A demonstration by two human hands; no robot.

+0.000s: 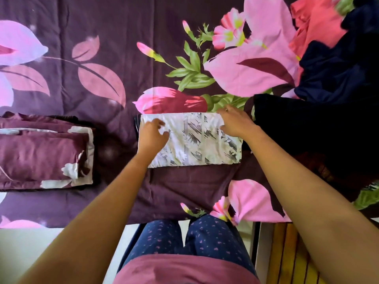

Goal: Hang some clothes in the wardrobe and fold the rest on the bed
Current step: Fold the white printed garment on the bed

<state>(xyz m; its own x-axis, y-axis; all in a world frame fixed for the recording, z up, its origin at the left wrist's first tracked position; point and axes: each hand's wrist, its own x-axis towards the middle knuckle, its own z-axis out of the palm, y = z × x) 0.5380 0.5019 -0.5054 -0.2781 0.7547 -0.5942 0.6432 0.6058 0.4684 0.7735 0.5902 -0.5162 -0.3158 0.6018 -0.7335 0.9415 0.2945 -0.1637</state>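
Observation:
A white garment [194, 140] with grey streaked print lies folded into a rectangle on the purple flowered bed [123, 48], near its front edge. My left hand [152, 135] rests on the garment's left end with loosely bent fingers. My right hand [235, 121] lies over the garment's far right corner, fingers spread flat on the cloth. At the right lie unfolded clothes: a black piece [307, 130], a navy piece [338, 74] and a coral-red piece [315, 23].
A stack of folded maroon cloth with white flowers [45, 152] sits at the bed's left front. The bed edge runs just before my legs. A wooden slatted thing [287, 253] stands by the bed at the lower right.

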